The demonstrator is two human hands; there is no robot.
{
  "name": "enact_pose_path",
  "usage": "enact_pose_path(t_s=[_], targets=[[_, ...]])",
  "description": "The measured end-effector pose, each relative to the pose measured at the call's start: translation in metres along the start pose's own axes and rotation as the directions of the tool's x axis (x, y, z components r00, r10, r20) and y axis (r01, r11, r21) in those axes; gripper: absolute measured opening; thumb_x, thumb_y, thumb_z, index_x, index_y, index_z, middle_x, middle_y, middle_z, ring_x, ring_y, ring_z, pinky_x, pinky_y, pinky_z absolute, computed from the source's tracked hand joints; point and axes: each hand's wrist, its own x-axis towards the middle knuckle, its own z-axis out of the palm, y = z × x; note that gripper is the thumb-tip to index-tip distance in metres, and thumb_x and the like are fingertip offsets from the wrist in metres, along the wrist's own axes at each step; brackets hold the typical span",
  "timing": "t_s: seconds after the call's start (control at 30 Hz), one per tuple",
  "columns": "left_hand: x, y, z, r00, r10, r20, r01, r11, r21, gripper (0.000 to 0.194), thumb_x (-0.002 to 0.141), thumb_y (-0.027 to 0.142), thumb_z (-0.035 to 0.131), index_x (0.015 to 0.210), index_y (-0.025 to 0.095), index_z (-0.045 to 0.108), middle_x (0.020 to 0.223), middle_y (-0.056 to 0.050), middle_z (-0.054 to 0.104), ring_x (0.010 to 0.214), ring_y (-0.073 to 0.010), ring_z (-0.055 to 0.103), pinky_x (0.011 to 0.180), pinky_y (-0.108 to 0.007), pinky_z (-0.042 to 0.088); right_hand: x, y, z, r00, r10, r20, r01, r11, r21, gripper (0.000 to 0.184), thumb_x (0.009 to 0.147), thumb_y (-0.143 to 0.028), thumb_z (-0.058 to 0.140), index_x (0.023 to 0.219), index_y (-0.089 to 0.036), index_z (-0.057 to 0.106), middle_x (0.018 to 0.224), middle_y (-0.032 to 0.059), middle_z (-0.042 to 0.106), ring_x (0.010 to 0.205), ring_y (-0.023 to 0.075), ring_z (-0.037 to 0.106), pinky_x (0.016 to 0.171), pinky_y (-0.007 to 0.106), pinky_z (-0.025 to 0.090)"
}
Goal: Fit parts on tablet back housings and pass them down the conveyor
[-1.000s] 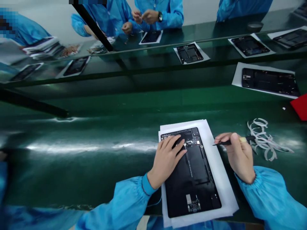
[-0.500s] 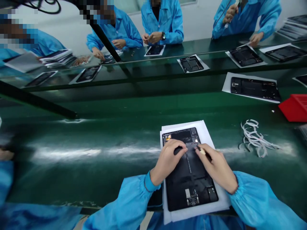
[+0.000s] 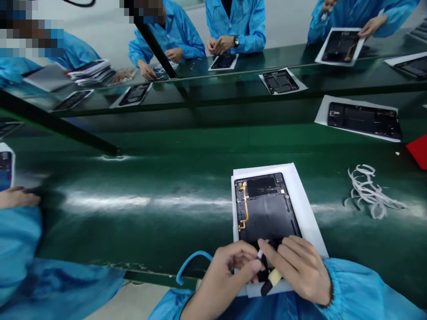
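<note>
A black tablet housing (image 3: 267,218) with exposed inner parts lies on white sheets (image 3: 308,218) in front of me. An orange flex cable (image 3: 246,206) runs down its left side. Over the near end of the housing, my left hand (image 3: 233,271) has its fingers curled, thumb and fingertips close together around something small and whitish that I cannot make out. Close against it, my right hand (image 3: 298,269) is closed on a slim black tool with a yellow band (image 3: 274,278). Both hands hide the lower part of the housing.
Curled white strips (image 3: 370,189) lie to the right, near a red bin (image 3: 418,151). Another housing (image 3: 363,120) rests on paper behind. A blue coiled cord (image 3: 191,260) hangs at the table edge. A co-worker's hand (image 3: 18,198) is at left; others work across the raised shelf (image 3: 220,95).
Both hands have moved down to the housing's near end, uncovering the orange cable. The thin pale line along its middle no longer shows. Across the table, a co-worker has lifted a housing.
</note>
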Motion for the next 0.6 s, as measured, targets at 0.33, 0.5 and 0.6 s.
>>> enact_pose_path(t_s=[0.33, 0.5, 0.6], targets=[[0.017, 0.006, 0.018, 0.919, 0.387, 0.08, -0.392, 0.864, 0.316, 0.022, 0.092, 0.023, 0.054, 0.082, 0.016, 0.073, 0.07, -0.005, 0.066, 0.061, -0.0126, 0.06, 0.059, -0.02, 0.049, -0.009, -0.007, -0.047, 0.964, 0.195, 0.179, -0.2, 0.98, 0.008, 0.036, 0.102, -0.021, 0.028, 0.115, -0.01, 0.06, 0.072, 0.0036, 0.067, 0.063, 0.0137, 0.064, 0.06, 0.026, 0.05], [0.023, 0.01, 0.028, 0.762, 0.598, 0.25, -0.636, 0.614, 0.467, 0.02, 0.093, 0.01, 0.047, 0.098, 0.017, 0.065, 0.082, -0.007, 0.068, 0.071, -0.015, 0.062, 0.067, -0.022, 0.052, -0.011, -0.012, -0.059, 0.956, 0.128, 0.265, -0.077, 0.978, -0.196, 0.04, 0.094, -0.007, 0.024, 0.111, -0.003, 0.06, 0.069, 0.0076, 0.065, 0.057, 0.018, 0.061, 0.056, 0.031, 0.051], [0.024, 0.008, 0.029, 0.677, 0.652, 0.343, -0.704, 0.438, 0.559, 0.021, 0.094, 0.009, 0.044, 0.103, 0.016, 0.062, 0.086, -0.009, 0.069, 0.074, -0.0168, 0.064, 0.07, -0.025, 0.054, -0.009, -0.015, -0.061, 0.961, 0.1, 0.258, -0.036, 0.97, -0.242, 0.04, 0.09, -0.001, 0.024, 0.104, -0.003, 0.062, 0.065, 0.0079, 0.063, 0.053, 0.0187, 0.059, 0.052, 0.032, 0.048]])
